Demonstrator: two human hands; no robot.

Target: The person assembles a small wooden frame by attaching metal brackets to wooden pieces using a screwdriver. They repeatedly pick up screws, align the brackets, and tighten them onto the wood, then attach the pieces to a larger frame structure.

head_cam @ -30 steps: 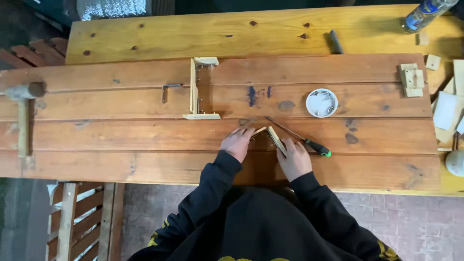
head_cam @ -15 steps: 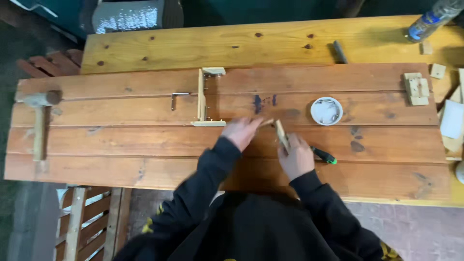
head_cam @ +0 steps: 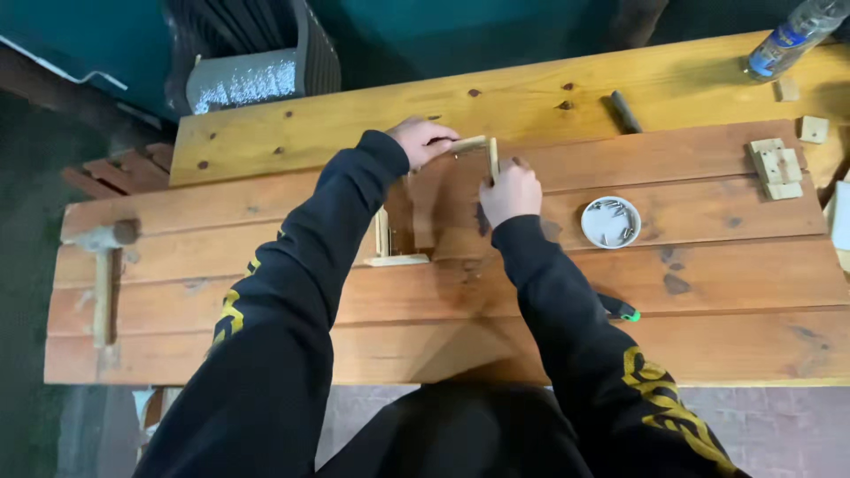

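while hands (head_cam: 423,142) grip sticks (head_cam: 482,149), hammer (head_cam: 102,274) lies apart.

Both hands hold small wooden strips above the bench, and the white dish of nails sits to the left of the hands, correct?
Not quite. In the head view the white dish of nails sits to the right of the hands, not the left. The left hand and right hand do hold small wooden strips above the bench.

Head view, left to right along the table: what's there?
Hammer → small wooden frame → left hand → right hand → white dish of nails → stacked wood blocks.
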